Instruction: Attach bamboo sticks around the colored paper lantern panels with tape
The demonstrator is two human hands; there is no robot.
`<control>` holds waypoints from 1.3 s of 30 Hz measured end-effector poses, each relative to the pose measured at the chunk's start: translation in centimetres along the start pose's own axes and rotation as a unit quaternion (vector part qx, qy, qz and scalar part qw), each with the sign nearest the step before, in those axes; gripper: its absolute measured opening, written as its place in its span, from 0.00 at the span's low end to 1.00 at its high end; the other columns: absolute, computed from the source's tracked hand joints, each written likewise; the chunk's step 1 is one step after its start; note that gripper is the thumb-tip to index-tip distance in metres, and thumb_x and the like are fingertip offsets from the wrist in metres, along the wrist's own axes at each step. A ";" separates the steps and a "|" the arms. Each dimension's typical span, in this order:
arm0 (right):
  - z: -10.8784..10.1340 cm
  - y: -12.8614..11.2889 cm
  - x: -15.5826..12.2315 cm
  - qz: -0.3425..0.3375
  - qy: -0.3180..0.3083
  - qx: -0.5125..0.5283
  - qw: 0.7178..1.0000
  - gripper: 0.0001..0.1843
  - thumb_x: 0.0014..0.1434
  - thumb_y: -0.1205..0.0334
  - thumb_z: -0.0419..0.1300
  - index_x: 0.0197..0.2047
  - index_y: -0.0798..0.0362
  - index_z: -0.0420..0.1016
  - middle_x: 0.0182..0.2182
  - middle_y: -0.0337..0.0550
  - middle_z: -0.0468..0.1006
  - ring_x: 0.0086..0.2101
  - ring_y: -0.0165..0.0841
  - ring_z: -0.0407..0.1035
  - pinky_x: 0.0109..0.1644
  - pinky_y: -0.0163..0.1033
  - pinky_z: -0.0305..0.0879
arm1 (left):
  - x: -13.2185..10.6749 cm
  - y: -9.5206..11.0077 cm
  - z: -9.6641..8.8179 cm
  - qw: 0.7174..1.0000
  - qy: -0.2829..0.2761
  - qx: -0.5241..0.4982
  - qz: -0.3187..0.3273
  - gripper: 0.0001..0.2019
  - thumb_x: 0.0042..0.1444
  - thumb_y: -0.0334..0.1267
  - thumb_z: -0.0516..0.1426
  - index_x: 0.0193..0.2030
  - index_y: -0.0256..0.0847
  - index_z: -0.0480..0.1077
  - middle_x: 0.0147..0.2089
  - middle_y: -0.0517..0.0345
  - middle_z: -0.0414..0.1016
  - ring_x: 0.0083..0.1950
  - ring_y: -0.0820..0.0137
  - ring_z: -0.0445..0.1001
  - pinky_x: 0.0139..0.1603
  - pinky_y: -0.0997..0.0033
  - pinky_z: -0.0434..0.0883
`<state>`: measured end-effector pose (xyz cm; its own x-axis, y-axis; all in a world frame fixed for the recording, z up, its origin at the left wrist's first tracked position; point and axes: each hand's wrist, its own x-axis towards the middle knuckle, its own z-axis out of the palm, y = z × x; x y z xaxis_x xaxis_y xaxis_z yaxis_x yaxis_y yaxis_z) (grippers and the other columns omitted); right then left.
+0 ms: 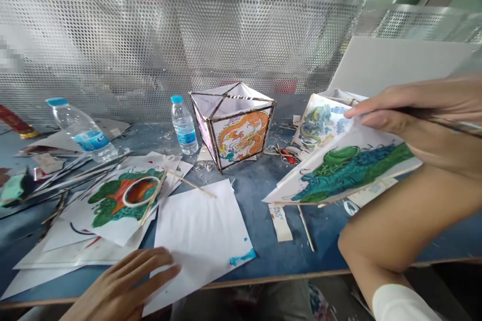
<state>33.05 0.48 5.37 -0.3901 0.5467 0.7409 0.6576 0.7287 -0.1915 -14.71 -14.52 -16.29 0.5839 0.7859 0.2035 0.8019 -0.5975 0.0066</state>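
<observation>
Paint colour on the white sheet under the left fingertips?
The paint on the white sheet is bright blue; best seen in the head view.

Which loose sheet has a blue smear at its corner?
The mostly blank white sheet, partly covered by the left hand; blue smears its right-hand corner, whereas the painted sheet to its left shows a large red-and-green picture.

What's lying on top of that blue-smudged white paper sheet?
A thin, pale wooden stick crosses the far edge of the white paper sheet; the left hand covers part of its near left edge, hiding what's beneath.
</observation>
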 end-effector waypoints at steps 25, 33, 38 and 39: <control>-0.1 1.7 -0.3 -0.035 -0.010 0.111 0.993 0.07 0.64 0.59 0.68 0.43 0.44 0.88 0.37 0.41 0.88 0.34 0.34 0.82 0.33 0.33 0.75 | 27.1 2.0 -20.9 0.989 0.071 -0.034 0.124 0.13 0.68 0.40 0.52 0.53 0.42 0.75 0.37 0.60 0.80 0.32 0.70 0.73 0.36 0.69 0.64; 1.9 1.5 1.0 -0.033 -0.085 0.103 0.991 0.09 0.68 0.57 0.64 0.45 0.46 0.87 0.40 0.40 0.87 0.36 0.35 0.81 0.37 0.37 0.72 | 28.9 3.5 -20.5 0.982 0.023 -0.026 0.185 0.12 0.67 0.38 0.54 0.52 0.45 0.75 0.44 0.61 0.82 0.39 0.68 0.78 0.40 0.69 0.66; 3.2 0.6 2.1 -0.070 -0.110 0.110 0.985 0.10 0.69 0.60 0.62 0.44 0.50 0.86 0.40 0.40 0.87 0.38 0.32 0.81 0.41 0.34 0.71 | 28.4 4.0 -19.1 0.985 0.025 -0.013 0.168 0.13 0.66 0.39 0.55 0.54 0.45 0.76 0.39 0.59 0.81 0.37 0.66 0.77 0.38 0.67 0.66; 3.4 0.5 2.3 -0.068 -0.111 0.112 0.985 0.10 0.69 0.60 0.62 0.44 0.50 0.86 0.39 0.40 0.88 0.38 0.32 0.81 0.41 0.34 0.70 | 28.2 4.0 -18.8 0.986 0.031 -0.009 0.162 0.13 0.66 0.40 0.55 0.54 0.45 0.75 0.37 0.59 0.80 0.35 0.67 0.76 0.37 0.67 0.65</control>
<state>30.30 3.50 4.79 -0.6125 0.4958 0.6157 0.4398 0.8609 -0.2558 2.56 2.26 7.92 0.7994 0.5430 0.2572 0.5723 -0.8185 -0.0505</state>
